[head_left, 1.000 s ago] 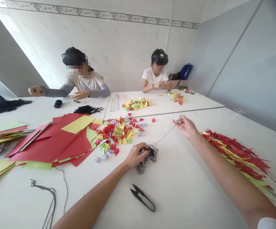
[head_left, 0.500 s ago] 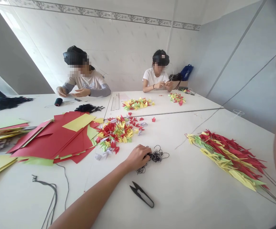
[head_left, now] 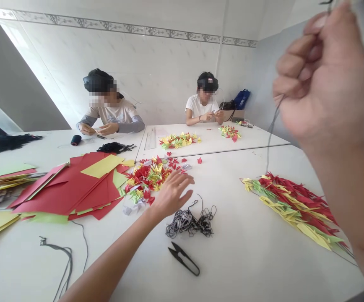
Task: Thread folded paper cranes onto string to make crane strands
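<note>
My right hand (head_left: 323,79) is raised close to the camera, fingers curled shut on a thin dark thread (head_left: 271,126) that hangs down toward the table. My left hand (head_left: 171,193) hovers open with fingers spread, just above a tangled bundle of dark thread (head_left: 190,221) and beside a pile of small red, yellow and green folded paper pieces (head_left: 150,174). Black thread snips (head_left: 183,260) lie on the white table (head_left: 248,251) in front of the bundle.
Strung garlands of red and yellow paper pieces (head_left: 295,205) lie at the right. Red and yellow paper sheets (head_left: 75,184) are stacked at the left. Two other people sit at the far side, with more paper piles (head_left: 177,140) before them. Loose cord (head_left: 65,264) lies at front left.
My right hand rose from the table up near the camera, pulling the thread with it. My left hand let go of the thread bundle and opened above it.
</note>
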